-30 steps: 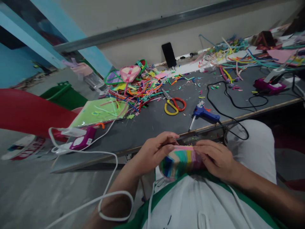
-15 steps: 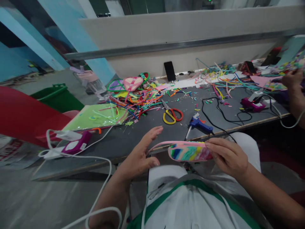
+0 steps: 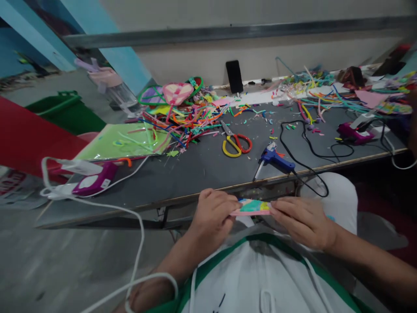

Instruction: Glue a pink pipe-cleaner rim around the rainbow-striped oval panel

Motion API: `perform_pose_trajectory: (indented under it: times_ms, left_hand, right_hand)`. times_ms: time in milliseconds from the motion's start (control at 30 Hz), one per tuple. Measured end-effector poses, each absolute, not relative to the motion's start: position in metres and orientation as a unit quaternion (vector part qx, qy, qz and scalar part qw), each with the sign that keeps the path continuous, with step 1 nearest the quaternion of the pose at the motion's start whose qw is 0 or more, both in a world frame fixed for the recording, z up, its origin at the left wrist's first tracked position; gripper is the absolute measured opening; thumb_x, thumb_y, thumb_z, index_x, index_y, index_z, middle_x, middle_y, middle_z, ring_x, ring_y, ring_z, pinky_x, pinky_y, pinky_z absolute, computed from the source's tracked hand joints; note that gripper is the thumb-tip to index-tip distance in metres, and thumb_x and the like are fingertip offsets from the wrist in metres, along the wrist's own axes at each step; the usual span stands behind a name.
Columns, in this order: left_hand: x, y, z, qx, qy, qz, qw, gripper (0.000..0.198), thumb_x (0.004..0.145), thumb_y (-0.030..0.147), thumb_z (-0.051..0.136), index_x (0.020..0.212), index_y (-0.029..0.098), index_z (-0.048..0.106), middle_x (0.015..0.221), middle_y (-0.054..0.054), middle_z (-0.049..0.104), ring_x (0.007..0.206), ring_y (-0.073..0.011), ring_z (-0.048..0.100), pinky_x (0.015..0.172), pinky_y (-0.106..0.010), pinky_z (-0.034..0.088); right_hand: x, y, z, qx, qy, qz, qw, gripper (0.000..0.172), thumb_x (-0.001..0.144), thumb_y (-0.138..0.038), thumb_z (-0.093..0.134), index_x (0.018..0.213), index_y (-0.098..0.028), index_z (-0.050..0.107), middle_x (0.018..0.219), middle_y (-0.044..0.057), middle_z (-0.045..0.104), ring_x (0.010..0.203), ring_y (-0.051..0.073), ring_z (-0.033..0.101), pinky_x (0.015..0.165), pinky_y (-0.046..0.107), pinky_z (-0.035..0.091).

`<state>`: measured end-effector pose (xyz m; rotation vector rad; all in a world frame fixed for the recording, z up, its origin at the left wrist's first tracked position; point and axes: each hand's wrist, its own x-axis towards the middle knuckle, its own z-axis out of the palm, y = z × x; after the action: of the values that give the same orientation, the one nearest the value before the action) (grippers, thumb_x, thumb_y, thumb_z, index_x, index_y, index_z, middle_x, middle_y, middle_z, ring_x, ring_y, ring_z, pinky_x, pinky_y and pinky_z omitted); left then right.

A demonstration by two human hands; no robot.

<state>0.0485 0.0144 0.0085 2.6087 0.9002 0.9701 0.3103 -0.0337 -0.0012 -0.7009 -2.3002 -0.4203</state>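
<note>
A flat multicoloured craft piece with a pink pipe-cleaner edge [image 3: 256,206] is held over my lap, seen nearly edge-on. My left hand [image 3: 215,215] is closed on its left end, and my right hand [image 3: 302,219] pinches its right end. Fingers cover both ends of the piece. Beyond the hands, a blue glue gun [image 3: 276,161] lies at the table's front edge. Scissors [image 3: 237,143] with one yellow and one red handle rest to its left.
Heaped pipe cleaners [image 3: 189,124] and a green sheet in clear plastic [image 3: 125,141] cover the table's left. A phone [image 3: 234,77] leans at the back. A black cord [image 3: 308,148] trails right; a white cable [image 3: 141,234] hangs beside my left arm. A bottle [image 3: 112,89] stands back left.
My left hand has closed on the craft piece's left end, where it was open before. The piece has tilted flatter, and its loose pink strip no longer shows. The view has dipped downward.
</note>
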Motion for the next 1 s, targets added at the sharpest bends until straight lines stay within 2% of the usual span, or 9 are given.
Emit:
perform_pose_trajectory:
  times_ms: [133, 233, 333, 467, 633, 733, 900, 1000]
  left_hand:
    - [0.043, 0.002, -0.001, 0.886, 0.274, 0.373, 0.015, 0.021, 0.078, 0.007, 0.060, 0.092, 0.021, 0.066, 0.090, -0.003, 0.075, 0.084, -0.0195, 0.065, 0.089, -0.040, 0.035]
    - [0.039, -0.002, 0.000, 0.892, 0.249, 0.377, -0.025, 0.019, 0.080, 0.011, 0.061, 0.093, 0.023, 0.067, 0.088, -0.002, 0.076, 0.079, -0.0189, 0.064, 0.083, -0.037, 0.036]
    - [0.038, -0.003, 0.001, 0.891, 0.232, 0.388, -0.027, 0.018, 0.083, 0.012, 0.061, 0.094, 0.025, 0.068, 0.086, -0.001, 0.076, 0.078, -0.0185, 0.063, 0.077, -0.035, 0.036]
    - [0.036, -0.004, 0.000, 0.890, 0.220, 0.400, -0.002, 0.020, 0.084, 0.013, 0.061, 0.097, 0.025, 0.068, 0.087, -0.002, 0.076, 0.080, -0.0191, 0.063, 0.077, -0.036, 0.035]
    - [0.033, -0.007, -0.005, 0.891, 0.220, 0.396, -0.023, 0.018, 0.084, 0.016, 0.061, 0.098, 0.025, 0.067, 0.088, -0.001, 0.077, 0.081, -0.0196, 0.064, 0.079, -0.037, 0.038]
    - [0.032, -0.007, -0.003, 0.892, 0.223, 0.393, -0.034, 0.017, 0.083, 0.014, 0.061, 0.096, 0.023, 0.066, 0.087, -0.002, 0.076, 0.080, -0.0193, 0.064, 0.078, -0.036, 0.040]
    - [0.037, 0.003, 0.011, 0.880, 0.282, 0.374, 0.082, 0.017, 0.081, 0.011, 0.057, 0.093, 0.020, 0.064, 0.090, -0.005, 0.073, 0.084, -0.0193, 0.065, 0.081, -0.036, 0.046]
    - [0.038, 0.015, 0.026, 0.857, 0.365, 0.325, 0.163, 0.014, 0.086, 0.018, 0.056, 0.097, 0.018, 0.064, 0.093, -0.006, 0.071, 0.087, -0.0197, 0.065, 0.080, -0.033, 0.050]
  right_hand:
    - [0.310, -0.033, 0.006, -0.210, -0.904, -0.172, 0.330, 0.012, 0.075, -0.008, 0.072, 0.085, -0.015, 0.071, 0.090, 0.009, 0.075, 0.086, 0.021, 0.071, 0.078, 0.033, 0.062]
    - [0.309, -0.035, 0.009, -0.193, -0.903, -0.187, 0.334, 0.012, 0.075, -0.009, 0.072, 0.077, -0.020, 0.071, 0.088, 0.005, 0.077, 0.084, 0.020, 0.073, 0.080, 0.032, 0.063]
    - [0.309, -0.037, 0.011, -0.206, -0.907, -0.161, 0.330, 0.014, 0.080, -0.010, 0.067, 0.083, -0.023, 0.071, 0.090, 0.003, 0.077, 0.090, 0.020, 0.072, 0.083, 0.034, 0.063]
    - [0.309, -0.042, 0.015, -0.227, -0.904, -0.112, 0.344, 0.016, 0.084, -0.009, 0.060, 0.093, -0.017, 0.070, 0.091, 0.008, 0.077, 0.095, 0.022, 0.071, 0.086, 0.035, 0.061]
    - [0.306, -0.047, 0.019, -0.246, -0.905, -0.085, 0.337, 0.017, 0.085, -0.006, 0.056, 0.094, -0.012, 0.069, 0.092, 0.010, 0.077, 0.094, 0.021, 0.072, 0.089, 0.035, 0.059]
    - [0.304, -0.050, 0.019, -0.260, -0.897, -0.089, 0.347, 0.017, 0.083, -0.006, 0.061, 0.095, -0.014, 0.069, 0.091, 0.009, 0.077, 0.093, 0.021, 0.071, 0.087, 0.035, 0.060]
    - [0.294, -0.039, 0.013, -0.355, -0.835, -0.040, 0.418, 0.025, 0.084, -0.005, 0.055, 0.101, -0.019, 0.067, 0.092, 0.009, 0.075, 0.090, 0.020, 0.070, 0.079, 0.036, 0.060]
    - [0.283, -0.020, 0.015, -0.449, -0.774, 0.043, 0.445, 0.022, 0.085, -0.007, 0.053, 0.092, -0.021, 0.068, 0.088, 0.005, 0.074, 0.085, 0.017, 0.070, 0.076, 0.031, 0.058]
